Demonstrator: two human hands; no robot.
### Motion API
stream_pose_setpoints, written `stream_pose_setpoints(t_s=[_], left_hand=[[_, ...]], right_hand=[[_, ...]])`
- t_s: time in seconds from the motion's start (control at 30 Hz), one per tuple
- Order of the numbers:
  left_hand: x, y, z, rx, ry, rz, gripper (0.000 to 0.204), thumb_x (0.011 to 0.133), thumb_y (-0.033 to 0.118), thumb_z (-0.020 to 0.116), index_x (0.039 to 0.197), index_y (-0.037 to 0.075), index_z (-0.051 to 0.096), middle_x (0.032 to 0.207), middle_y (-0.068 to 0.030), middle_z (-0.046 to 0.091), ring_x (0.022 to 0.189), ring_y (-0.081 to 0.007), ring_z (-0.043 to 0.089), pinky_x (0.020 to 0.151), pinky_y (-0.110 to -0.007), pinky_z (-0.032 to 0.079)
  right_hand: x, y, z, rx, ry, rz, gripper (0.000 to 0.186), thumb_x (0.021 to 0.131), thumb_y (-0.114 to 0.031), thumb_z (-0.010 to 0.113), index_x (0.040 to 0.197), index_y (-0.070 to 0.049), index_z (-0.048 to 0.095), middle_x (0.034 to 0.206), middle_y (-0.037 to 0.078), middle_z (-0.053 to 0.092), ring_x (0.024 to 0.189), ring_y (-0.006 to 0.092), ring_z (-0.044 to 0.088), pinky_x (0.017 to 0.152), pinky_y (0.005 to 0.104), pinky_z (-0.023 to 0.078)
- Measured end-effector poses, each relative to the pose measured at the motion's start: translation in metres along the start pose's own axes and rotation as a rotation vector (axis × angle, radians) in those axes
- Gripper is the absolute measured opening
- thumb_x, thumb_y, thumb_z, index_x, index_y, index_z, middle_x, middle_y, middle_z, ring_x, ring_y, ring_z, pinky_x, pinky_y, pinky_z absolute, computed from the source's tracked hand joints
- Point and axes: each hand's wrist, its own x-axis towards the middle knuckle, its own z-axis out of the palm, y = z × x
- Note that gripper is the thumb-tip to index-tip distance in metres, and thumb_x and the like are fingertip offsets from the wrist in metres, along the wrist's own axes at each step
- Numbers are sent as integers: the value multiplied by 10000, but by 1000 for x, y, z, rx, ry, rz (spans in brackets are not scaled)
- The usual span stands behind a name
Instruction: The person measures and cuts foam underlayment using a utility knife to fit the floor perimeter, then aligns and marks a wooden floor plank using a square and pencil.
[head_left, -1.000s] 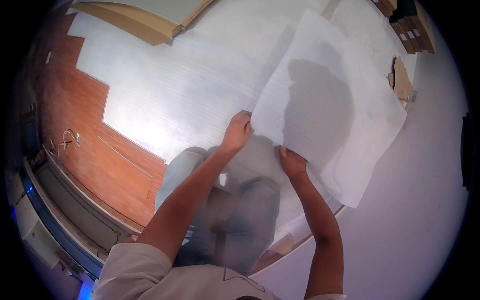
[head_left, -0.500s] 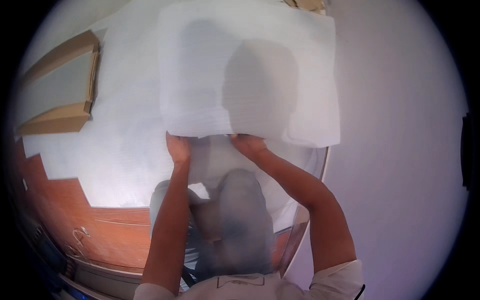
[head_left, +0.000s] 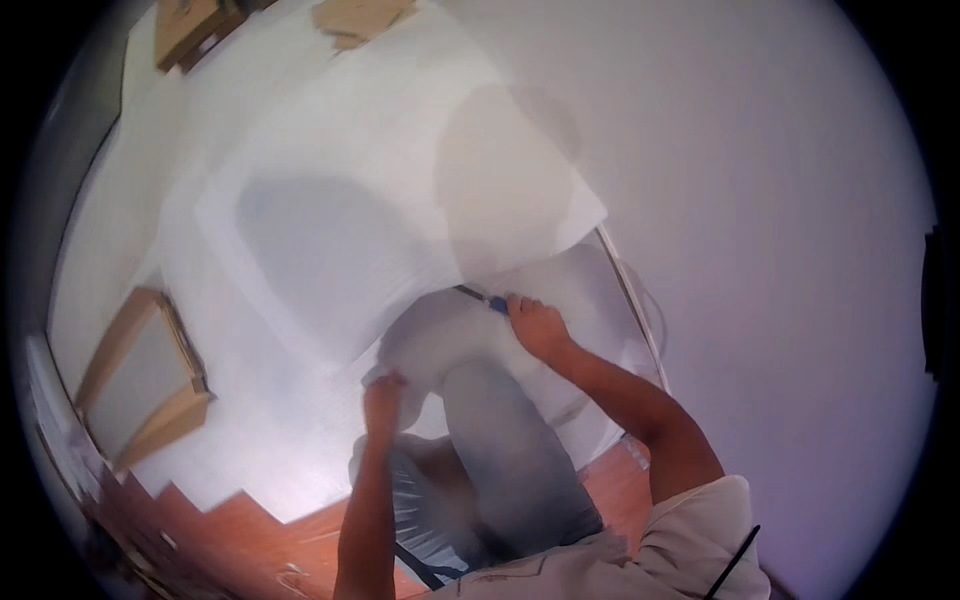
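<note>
My right hand (head_left: 535,325) is closed round a blue-handled tool (head_left: 498,305) with a narrow dark blade, which lies along the near edge of a white padded sheet (head_left: 380,140). My left hand (head_left: 385,395) is lower left, below that sheet's edge, near my bent knee; its fingers are blurred and I cannot tell what they hold. The sheet lies over a pale, faintly striped underlay (head_left: 230,440), and two head-shaped shadows fall across it and beyond.
Cardboard packaging with a grey panel (head_left: 140,420) lies at left. Cardboard scraps (head_left: 355,20) and boxes (head_left: 190,30) sit at top. A pale wall (head_left: 780,250) runs along the right. Wood-look planks (head_left: 200,540) are at lower left.
Both hands were at the sheet's edge. My left hand has come away and down; my right now shows a blue-handled tool. The view has swung round.
</note>
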Motion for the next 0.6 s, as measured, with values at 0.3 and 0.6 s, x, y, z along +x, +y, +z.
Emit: stream_pose_setpoints(t_s=[0.3,0.6], left_hand=[[49,250,69,1155,144,1548,304,959,161,573,1170,-1,719,1367,-156,643,1349,-332,526,1198,-472,360],[102,267,137,2189,343,1380,468,1006,248,484,1394,42,646,1549,-105,542,1524,-292,357,1318,-454,96]], right_hand=[[-74,-6,26,513,127,563,293,958,-185,621,1185,-4,582,1086,174,665,961,383,701,787,498,586],[-98,1,44,721,74,977,352,963,-191,629,1218,39,549,1318,213,537,1027,424,678,848,531,579]])
